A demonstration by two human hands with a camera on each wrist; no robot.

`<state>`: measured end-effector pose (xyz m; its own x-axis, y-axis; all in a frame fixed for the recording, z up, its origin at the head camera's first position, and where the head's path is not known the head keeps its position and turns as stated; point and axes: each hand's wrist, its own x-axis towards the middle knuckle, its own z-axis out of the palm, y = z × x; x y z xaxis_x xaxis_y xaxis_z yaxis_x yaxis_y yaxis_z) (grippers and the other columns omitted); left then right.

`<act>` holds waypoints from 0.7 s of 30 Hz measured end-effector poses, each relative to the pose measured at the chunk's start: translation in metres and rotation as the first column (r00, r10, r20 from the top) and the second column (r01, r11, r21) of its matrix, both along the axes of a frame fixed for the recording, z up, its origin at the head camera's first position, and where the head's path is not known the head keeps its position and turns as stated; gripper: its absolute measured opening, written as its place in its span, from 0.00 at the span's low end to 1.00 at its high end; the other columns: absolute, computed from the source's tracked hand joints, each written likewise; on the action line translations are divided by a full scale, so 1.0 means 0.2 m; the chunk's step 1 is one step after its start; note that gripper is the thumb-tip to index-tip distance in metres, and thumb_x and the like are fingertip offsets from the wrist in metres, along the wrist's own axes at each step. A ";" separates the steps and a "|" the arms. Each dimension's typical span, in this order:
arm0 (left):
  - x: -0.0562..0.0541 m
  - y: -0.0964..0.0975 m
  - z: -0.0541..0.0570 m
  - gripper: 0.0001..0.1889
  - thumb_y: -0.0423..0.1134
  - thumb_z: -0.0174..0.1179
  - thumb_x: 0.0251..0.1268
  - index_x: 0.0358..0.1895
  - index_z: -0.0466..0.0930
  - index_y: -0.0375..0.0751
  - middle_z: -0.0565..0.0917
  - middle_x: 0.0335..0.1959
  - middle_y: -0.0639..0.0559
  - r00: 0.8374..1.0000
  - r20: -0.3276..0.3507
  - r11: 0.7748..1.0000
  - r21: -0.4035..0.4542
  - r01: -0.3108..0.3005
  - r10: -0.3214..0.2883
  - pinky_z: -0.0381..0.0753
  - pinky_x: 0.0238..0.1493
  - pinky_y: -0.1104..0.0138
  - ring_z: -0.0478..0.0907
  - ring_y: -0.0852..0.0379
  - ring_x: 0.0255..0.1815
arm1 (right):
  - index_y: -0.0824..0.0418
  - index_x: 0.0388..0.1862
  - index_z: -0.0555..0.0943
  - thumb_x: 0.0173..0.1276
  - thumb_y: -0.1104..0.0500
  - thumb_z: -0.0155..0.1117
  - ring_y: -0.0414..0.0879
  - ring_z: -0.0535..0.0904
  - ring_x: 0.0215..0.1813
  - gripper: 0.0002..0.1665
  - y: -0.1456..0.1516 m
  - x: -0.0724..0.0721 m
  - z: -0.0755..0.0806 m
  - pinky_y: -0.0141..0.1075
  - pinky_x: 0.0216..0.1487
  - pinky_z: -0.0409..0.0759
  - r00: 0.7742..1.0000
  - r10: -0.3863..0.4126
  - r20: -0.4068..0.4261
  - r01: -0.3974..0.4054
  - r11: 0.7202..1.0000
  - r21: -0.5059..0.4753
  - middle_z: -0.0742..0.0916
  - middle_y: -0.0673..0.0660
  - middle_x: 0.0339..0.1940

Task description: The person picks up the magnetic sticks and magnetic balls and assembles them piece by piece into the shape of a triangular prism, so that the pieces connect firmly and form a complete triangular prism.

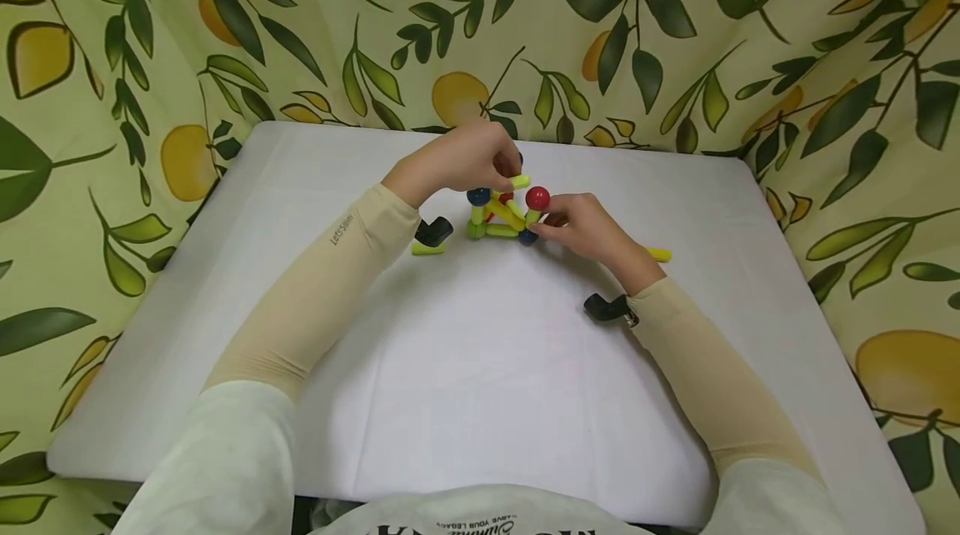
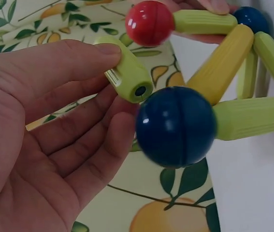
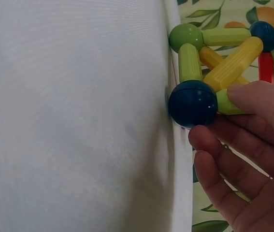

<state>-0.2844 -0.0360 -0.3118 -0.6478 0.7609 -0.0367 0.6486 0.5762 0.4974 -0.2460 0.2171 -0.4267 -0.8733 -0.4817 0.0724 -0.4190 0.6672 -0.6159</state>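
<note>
A magnetic ball-and-stick frame stands on the table. My left hand [image 1: 468,156] pinches a short light green magnetic stick [image 2: 133,79] between thumb and fingers. One end of this stick is close to a dark blue ball [image 2: 175,128] at an upper corner; whether they touch I cannot tell. At the frame's right side, my right hand [image 1: 585,227] grips an upright green stick [image 3: 227,102], just above a lower blue ball [image 3: 193,103]. A red ball [image 1: 537,198] tops that stick. A yellow stick [image 3: 236,63] runs diagonally, and a green ball [image 3: 185,37] forms another lower corner.
A loose yellow-green stick [image 1: 428,248] lies left of the frame, under the left wrist camera. Another yellow stick [image 1: 660,254] lies beyond the right wrist. The white table [image 1: 465,368] ends at a fruit-patterned curtain [image 1: 360,35] behind.
</note>
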 end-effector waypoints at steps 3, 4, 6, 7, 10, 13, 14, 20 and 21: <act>-0.01 0.00 -0.03 0.08 0.37 0.75 0.71 0.47 0.94 0.39 0.91 0.39 0.51 1.000 0.001 1.000 -0.018 0.012 -0.012 0.84 0.50 0.64 0.85 0.55 0.43 | 0.62 0.50 0.90 0.74 0.59 0.76 0.52 0.85 0.41 0.10 -0.01 0.00 0.00 0.46 0.46 0.85 1.000 -0.006 0.008 0.006 1.000 0.005 0.91 0.55 0.39; -0.01 0.00 -0.04 0.07 0.37 0.75 0.71 0.47 0.94 0.39 0.91 0.39 0.51 1.000 -0.005 1.000 -0.018 0.017 -0.017 0.84 0.49 0.63 0.85 0.55 0.43 | 0.62 0.50 0.90 0.75 0.59 0.76 0.52 0.85 0.41 0.10 -0.01 0.00 0.00 0.46 0.45 0.85 1.000 -0.010 0.009 0.010 1.000 0.008 0.91 0.55 0.39; -0.01 0.01 -0.05 0.07 0.36 0.75 0.71 0.46 0.94 0.39 0.91 0.39 0.51 1.000 -0.018 1.000 -0.022 0.021 -0.022 0.84 0.50 0.63 0.85 0.55 0.43 | 0.62 0.50 0.90 0.75 0.58 0.76 0.51 0.85 0.41 0.10 -0.01 0.00 0.00 0.45 0.44 0.85 1.000 -0.016 0.010 0.016 1.000 0.009 0.91 0.55 0.39; 0.00 0.01 -0.06 0.07 0.36 0.75 0.71 0.46 0.94 0.39 0.91 0.38 0.51 0.999 -0.024 1.000 -0.023 0.020 -0.021 0.84 0.49 0.63 0.85 0.55 0.42 | 0.62 0.50 0.90 0.75 0.59 0.76 0.52 0.85 0.41 0.10 -0.01 0.00 0.00 0.45 0.44 0.85 1.000 -0.017 0.011 0.017 1.000 0.010 0.91 0.56 0.39; 0.01 0.01 -0.06 0.06 0.35 0.73 0.72 0.46 0.94 0.40 0.91 0.38 0.52 0.999 -0.039 0.999 -0.028 0.015 -0.016 0.83 0.49 0.63 0.84 0.54 0.42 | 0.63 0.52 0.90 0.75 0.58 0.76 0.52 0.85 0.41 0.12 0.00 0.00 0.00 0.44 0.43 0.84 1.000 -0.017 0.009 0.017 1.000 0.014 0.91 0.56 0.40; 0.01 0.02 -0.07 0.05 0.34 0.72 0.71 0.45 0.94 0.40 0.90 0.37 0.51 0.998 -0.060 0.999 -0.043 0.015 -0.017 0.82 0.48 0.63 0.83 0.53 0.41 | 0.62 0.52 0.90 0.75 0.58 0.76 0.51 0.85 0.41 0.12 0.00 0.00 -0.01 0.42 0.41 0.84 1.000 -0.020 0.004 0.019 1.000 0.012 0.92 0.56 0.41; 0.02 0.02 -0.07 0.04 0.34 0.72 0.71 0.44 0.94 0.40 0.90 0.37 0.51 0.997 -0.073 0.999 -0.050 0.017 -0.021 0.82 0.48 0.63 0.82 0.53 0.41 | 0.62 0.52 0.90 0.75 0.58 0.76 0.51 0.86 0.40 0.12 0.00 0.00 -0.02 0.42 0.41 0.84 1.000 -0.019 0.000 0.019 1.000 0.010 0.92 0.56 0.41; 0.01 0.04 -0.09 0.03 0.32 0.71 0.70 0.40 0.95 0.39 0.90 0.36 0.51 0.989 -0.143 0.998 -0.052 0.040 -0.047 0.82 0.47 0.62 0.82 0.52 0.40 | 0.62 0.51 0.90 0.75 0.58 0.76 0.51 0.87 0.41 0.11 0.01 0.00 -0.02 0.43 0.41 0.84 1.000 -0.016 -0.011 0.016 1.000 -0.004 0.92 0.56 0.42; 0.01 0.04 -0.09 0.04 0.32 0.71 0.70 0.41 0.95 0.38 0.90 0.37 0.50 0.988 -0.147 0.998 -0.050 0.042 -0.049 0.82 0.48 0.62 0.82 0.52 0.41 | 0.62 0.51 0.90 0.75 0.58 0.76 0.51 0.87 0.41 0.11 0.01 0.00 -0.02 0.43 0.42 0.84 1.000 -0.016 -0.011 0.016 1.000 -0.006 0.92 0.56 0.42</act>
